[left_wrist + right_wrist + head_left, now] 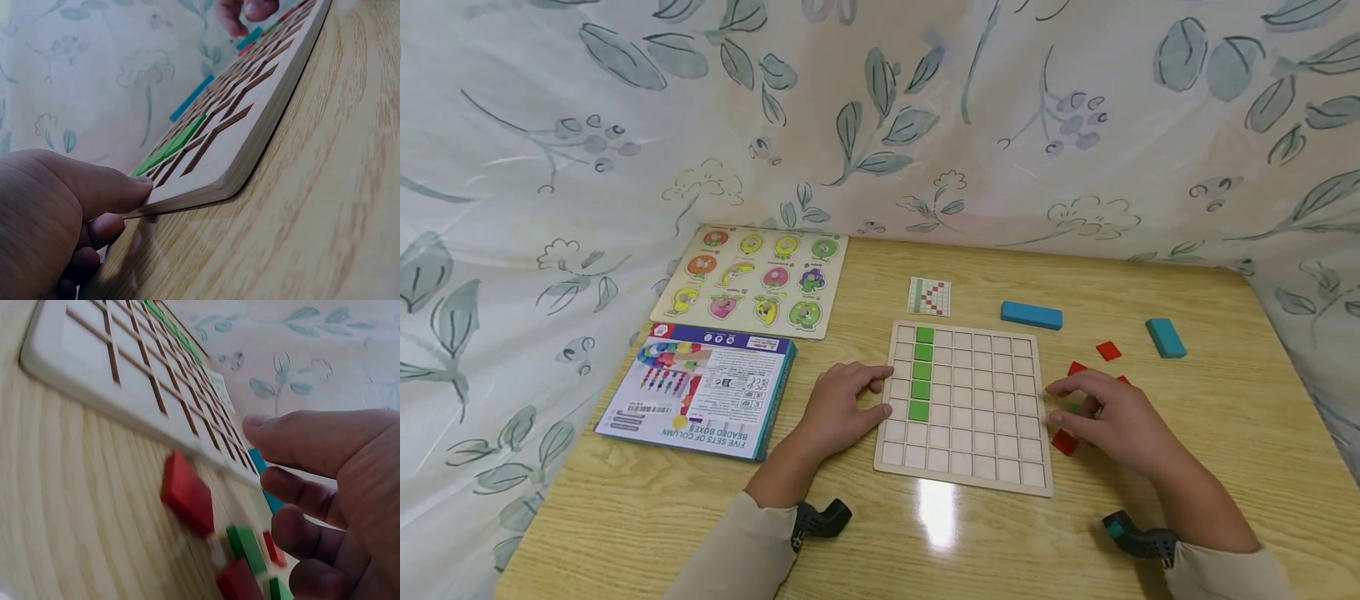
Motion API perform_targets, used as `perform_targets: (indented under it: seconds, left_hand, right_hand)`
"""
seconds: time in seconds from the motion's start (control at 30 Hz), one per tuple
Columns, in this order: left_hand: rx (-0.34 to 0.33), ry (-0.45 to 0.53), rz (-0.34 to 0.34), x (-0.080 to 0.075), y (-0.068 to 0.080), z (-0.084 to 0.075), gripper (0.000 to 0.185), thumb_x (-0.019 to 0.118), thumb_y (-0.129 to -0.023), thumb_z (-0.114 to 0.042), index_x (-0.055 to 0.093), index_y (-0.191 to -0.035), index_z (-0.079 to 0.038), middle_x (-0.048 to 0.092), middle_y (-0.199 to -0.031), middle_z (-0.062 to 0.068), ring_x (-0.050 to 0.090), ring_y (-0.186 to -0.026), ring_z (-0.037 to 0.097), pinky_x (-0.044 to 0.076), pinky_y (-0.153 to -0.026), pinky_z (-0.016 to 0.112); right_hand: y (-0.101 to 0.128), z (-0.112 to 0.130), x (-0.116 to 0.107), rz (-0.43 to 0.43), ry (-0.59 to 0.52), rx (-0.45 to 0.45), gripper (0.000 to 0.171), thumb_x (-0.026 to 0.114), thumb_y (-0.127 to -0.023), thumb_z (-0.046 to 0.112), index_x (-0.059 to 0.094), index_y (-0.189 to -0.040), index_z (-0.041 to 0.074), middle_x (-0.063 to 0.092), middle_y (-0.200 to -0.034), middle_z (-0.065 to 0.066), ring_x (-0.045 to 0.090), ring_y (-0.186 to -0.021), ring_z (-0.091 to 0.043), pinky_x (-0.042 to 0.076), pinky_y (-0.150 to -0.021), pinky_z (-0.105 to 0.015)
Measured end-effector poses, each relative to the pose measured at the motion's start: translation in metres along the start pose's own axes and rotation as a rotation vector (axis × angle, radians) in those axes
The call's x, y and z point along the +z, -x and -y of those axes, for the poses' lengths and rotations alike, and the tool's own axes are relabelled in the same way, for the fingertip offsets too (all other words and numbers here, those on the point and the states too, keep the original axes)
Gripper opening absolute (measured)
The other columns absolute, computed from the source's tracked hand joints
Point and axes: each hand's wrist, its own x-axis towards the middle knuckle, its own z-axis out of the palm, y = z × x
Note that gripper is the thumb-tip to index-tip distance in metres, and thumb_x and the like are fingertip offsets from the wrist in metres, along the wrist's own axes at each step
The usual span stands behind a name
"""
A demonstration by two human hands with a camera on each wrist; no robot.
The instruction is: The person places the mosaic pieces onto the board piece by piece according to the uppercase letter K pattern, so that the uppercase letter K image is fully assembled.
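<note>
grid board (964,408) mid-table, four green tiles (922,372) in its second column | left hand (842,410) on board's left edge, fingers loosely bent, steadying it | right hand (1112,419) just right of board, fingers relaxed over loose red tiles (187,495), gripping nothing

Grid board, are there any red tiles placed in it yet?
No, the grid board holds only five green tiles in one column; the red tiles lie on the table beside it.
</note>
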Motion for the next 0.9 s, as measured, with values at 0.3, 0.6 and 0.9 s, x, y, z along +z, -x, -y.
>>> perform_targets:
  seconds: [0.3, 0.6, 0.9]
  left_hand:
    - [0.012, -0.003, -0.01, 0.0, 0.0, -0.001, 0.052, 0.083, -0.09, -0.02, 0.072, -0.14, -0.015, 0.064, -0.1, -0.009, 0.054, -0.101, 0.021, 0.041, -0.095, 0.048]
    - [-0.002, 0.002, 0.001, -0.001, 0.0, -0.001, 0.052, 0.083, -0.091, -0.021, 0.071, -0.141, -0.017, 0.064, -0.101, -0.009, 0.054, -0.104, 0.022, 0.04, -0.098, 0.048]
    - [-0.001, -0.004, 0.004, 0.0, 0.0, 0.0, 0.052, 0.083, -0.091, -0.022, 0.071, -0.142, -0.018, 0.064, -0.101, -0.009, 0.054, -0.104, 0.021, 0.04, -0.098, 0.048]
  right_hand:
    - [0.01, -0.018, -0.008, -0.007, 0.071, 0.047, 0.034, 0.089, -0.09, 0.022, 0.076, -0.12, 0.016, 0.067, -0.109, -0.001, 0.05, -0.074, -0.011, 0.043, -0.062, -0.029]
    - [0.015, -0.027, -0.009, -0.008, 0.114, 0.053, 0.035, 0.091, -0.085, 0.014, 0.078, -0.118, 0.014, 0.066, -0.105, 0.001, 0.047, -0.073, -0.01, 0.041, -0.063, -0.029]
    - [0.015, -0.026, -0.008, 0.007, 0.132, 0.045, 0.033, 0.09, -0.085, 0.011, 0.078, -0.116, 0.013, 0.07, -0.109, -0.004, 0.048, -0.075, -0.013, 0.044, -0.067, -0.03]
